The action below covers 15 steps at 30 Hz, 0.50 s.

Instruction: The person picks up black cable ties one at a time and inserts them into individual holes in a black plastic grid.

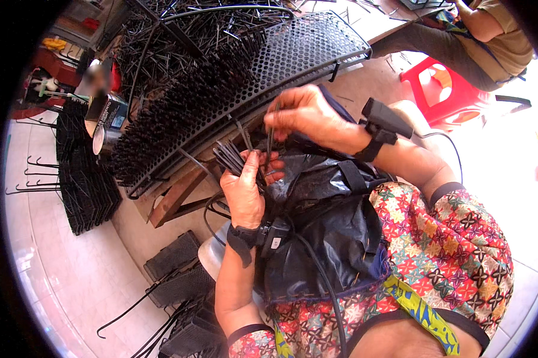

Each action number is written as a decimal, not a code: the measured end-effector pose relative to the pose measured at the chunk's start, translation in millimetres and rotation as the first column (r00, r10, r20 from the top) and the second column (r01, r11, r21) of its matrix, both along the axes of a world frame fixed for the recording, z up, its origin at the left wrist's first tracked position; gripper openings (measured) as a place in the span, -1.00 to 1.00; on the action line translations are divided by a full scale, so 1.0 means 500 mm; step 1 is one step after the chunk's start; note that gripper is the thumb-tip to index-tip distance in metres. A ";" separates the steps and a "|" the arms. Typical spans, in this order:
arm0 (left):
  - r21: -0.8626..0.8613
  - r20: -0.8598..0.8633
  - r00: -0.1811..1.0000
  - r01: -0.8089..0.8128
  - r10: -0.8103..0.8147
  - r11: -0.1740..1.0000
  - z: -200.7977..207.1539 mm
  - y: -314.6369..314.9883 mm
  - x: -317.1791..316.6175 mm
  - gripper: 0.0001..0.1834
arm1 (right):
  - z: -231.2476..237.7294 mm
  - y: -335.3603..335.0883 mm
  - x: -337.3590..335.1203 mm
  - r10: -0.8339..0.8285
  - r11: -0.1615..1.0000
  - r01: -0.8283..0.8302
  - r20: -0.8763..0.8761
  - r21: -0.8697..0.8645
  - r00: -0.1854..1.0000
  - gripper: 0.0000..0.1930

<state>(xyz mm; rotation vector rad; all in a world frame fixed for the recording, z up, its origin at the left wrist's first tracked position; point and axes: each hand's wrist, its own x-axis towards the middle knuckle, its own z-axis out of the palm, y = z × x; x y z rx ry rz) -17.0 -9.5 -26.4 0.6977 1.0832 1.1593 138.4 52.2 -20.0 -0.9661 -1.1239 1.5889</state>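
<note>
My left hand (244, 200) is closed around a bundle of thin dark rods (228, 156), whose ends fan out past the thumb. Just above it, my right hand (309, 116) pinches a few dark rods (271, 136) between thumb and fingers. Beyond both hands stands a curved black perforated rack (308, 45). Rows of upright black rods (188, 104) fill its left and middle holes, while the holes at its right end are bare. A black plastic apron (323, 238) covers my lap below the hands. What the rods are made of I cannot tell.
Loose black rods (146, 48) lie heaped behind the rack. Stacked black racks with hooked wires (84, 167) stand at left, and more perforated black pieces (176, 268) lie lower down. A red plastic stool (442, 89) and a seated person (490, 36) are at upper right.
</note>
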 end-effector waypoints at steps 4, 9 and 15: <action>0.002 0.015 1.000 0.001 -0.001 1.000 0.003 0.001 -0.011 -0.81 | 0.043 0.063 0.022 -0.212 0.966 0.228 -0.136 0.123 0.968 -0.89; 0.002 0.080 0.997 0.019 -0.019 1.000 -0.005 0.003 -0.008 -0.80 | 0.043 0.117 0.020 -0.285 0.867 0.339 -0.196 0.364 0.938 -0.92; -0.005 0.087 0.996 0.018 -0.017 1.000 0.001 0.000 -0.014 -0.79 | 0.046 0.119 -0.006 -0.350 0.821 0.302 0.009 0.485 0.937 -0.91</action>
